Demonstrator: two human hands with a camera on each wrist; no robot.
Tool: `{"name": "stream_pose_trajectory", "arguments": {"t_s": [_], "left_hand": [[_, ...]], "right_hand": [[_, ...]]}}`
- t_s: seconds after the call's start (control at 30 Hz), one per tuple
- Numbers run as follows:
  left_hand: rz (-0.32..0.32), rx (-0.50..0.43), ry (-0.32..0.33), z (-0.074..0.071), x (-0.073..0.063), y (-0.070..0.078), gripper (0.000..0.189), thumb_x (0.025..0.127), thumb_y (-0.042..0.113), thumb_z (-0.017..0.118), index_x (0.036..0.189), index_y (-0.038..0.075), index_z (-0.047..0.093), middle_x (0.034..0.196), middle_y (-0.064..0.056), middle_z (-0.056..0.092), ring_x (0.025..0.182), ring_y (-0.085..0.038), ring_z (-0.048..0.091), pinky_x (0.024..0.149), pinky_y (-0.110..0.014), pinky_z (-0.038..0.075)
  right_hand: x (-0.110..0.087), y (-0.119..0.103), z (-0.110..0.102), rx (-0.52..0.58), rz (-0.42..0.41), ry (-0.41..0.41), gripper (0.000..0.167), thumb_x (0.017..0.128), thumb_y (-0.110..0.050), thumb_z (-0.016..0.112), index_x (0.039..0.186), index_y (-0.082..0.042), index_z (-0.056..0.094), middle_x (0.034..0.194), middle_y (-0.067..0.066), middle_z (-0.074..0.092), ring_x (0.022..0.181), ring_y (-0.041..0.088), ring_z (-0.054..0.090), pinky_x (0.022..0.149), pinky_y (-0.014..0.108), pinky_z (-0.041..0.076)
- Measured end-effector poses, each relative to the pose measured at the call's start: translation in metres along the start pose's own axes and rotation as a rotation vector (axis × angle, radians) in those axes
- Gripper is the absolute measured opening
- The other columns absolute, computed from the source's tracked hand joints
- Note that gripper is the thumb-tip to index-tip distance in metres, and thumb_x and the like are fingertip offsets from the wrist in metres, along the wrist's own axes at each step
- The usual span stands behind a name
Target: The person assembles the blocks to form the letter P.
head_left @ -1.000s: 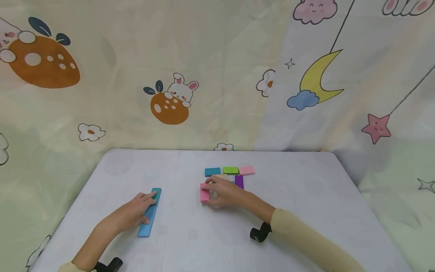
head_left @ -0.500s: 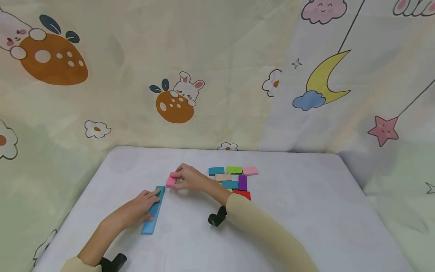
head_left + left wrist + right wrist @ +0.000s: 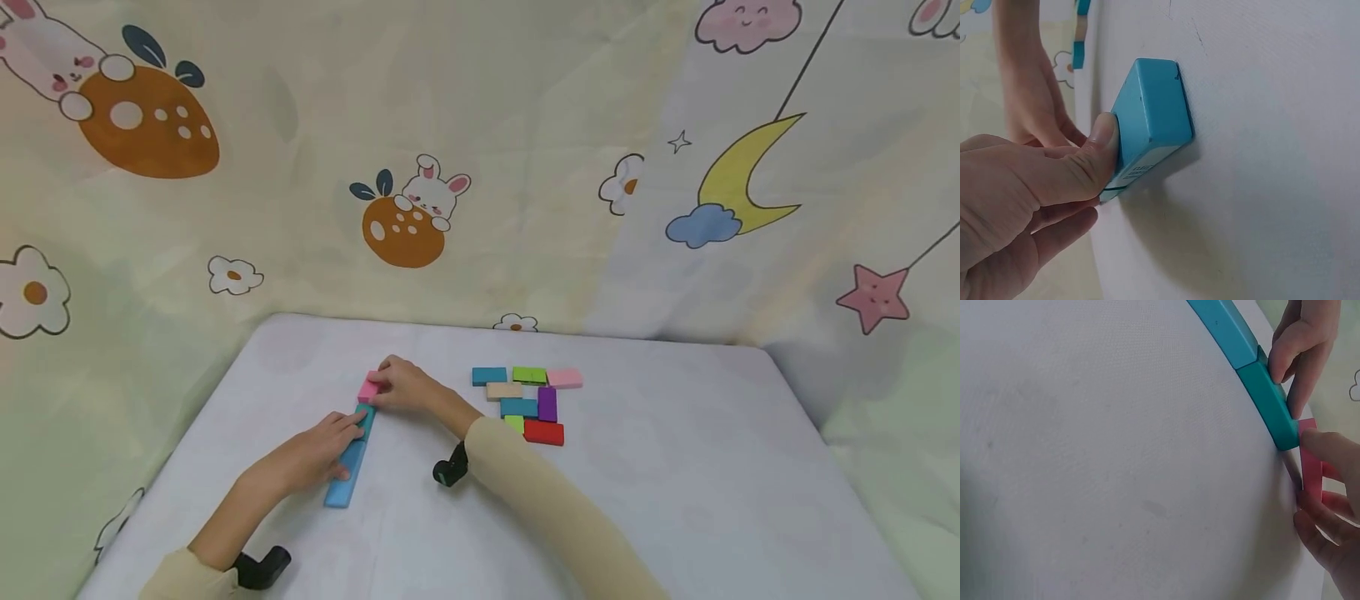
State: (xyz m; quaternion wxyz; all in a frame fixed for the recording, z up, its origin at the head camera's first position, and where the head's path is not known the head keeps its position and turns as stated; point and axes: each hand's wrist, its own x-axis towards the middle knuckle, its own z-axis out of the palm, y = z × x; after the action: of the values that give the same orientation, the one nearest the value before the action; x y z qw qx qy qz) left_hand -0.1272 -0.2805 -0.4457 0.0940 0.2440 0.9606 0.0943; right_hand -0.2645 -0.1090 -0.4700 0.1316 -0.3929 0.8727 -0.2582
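A light blue block [image 3: 339, 494] and a teal block [image 3: 367, 422] lie end to end in a line on the white table. My left hand [image 3: 318, 454] rests on them, thumb on the blue block and fingertips on the teal one. At the far end of the teal block, my right hand [image 3: 408, 387] pinches a pink block [image 3: 367, 390] between thumb and fingers. The right wrist view has this pink block [image 3: 1312, 469] at the teal block's [image 3: 1266, 403] end. Up close in the left wrist view, my thumb presses the blue block [image 3: 1166, 103], which has printing on its side.
Right of my right hand lies a loose group of several blocks, among them a red block [image 3: 543, 432], a purple block [image 3: 547, 404], a beige block [image 3: 504, 391] and a light pink block [image 3: 565, 378]. A printed cloth [image 3: 525, 208] hangs behind the table [image 3: 675, 492].
My right hand has carried the pink block left from the block group to the far end of the teal block. The left hand has stayed on the blue and teal blocks.
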Motion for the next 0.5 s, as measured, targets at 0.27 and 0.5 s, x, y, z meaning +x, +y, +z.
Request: {"name": "stream_pose_trajectory", "arguments": {"t_s": [0.27, 0.5], "left_hand": [[-0.024, -0.018, -0.039, -0.001, 0.0039, 0.002, 0.062, 0.079, 0.022, 0.078, 0.131, -0.002, 0.054, 0.15, -0.022, 0.041, 0.127, -0.035, 0.046, 0.096, -0.044, 0.052], [-0.028, -0.002, -0.037, -0.0007, 0.0031, 0.0027, 0.061, 0.079, 0.022, 0.079, 0.129, -0.002, 0.055, 0.15, -0.022, 0.041, 0.127, -0.035, 0.046, 0.096, -0.045, 0.052]], "right_hand": [[0.0005, 0.0034, -0.0009, -0.003, 0.003, -0.005, 0.047, 0.09, -0.029, 0.07, 0.133, -0.012, 0.06, 0.127, 0.008, 0.058, 0.108, 0.015, 0.056, 0.091, 0.015, 0.048], [0.0008, 0.0031, 0.0011, -0.042, -0.011, 0.004, 0.044, 0.091, -0.03, 0.068, 0.132, -0.015, 0.062, 0.131, 0.007, 0.057, 0.114, 0.016, 0.057, 0.098, 0.019, 0.048]]}}
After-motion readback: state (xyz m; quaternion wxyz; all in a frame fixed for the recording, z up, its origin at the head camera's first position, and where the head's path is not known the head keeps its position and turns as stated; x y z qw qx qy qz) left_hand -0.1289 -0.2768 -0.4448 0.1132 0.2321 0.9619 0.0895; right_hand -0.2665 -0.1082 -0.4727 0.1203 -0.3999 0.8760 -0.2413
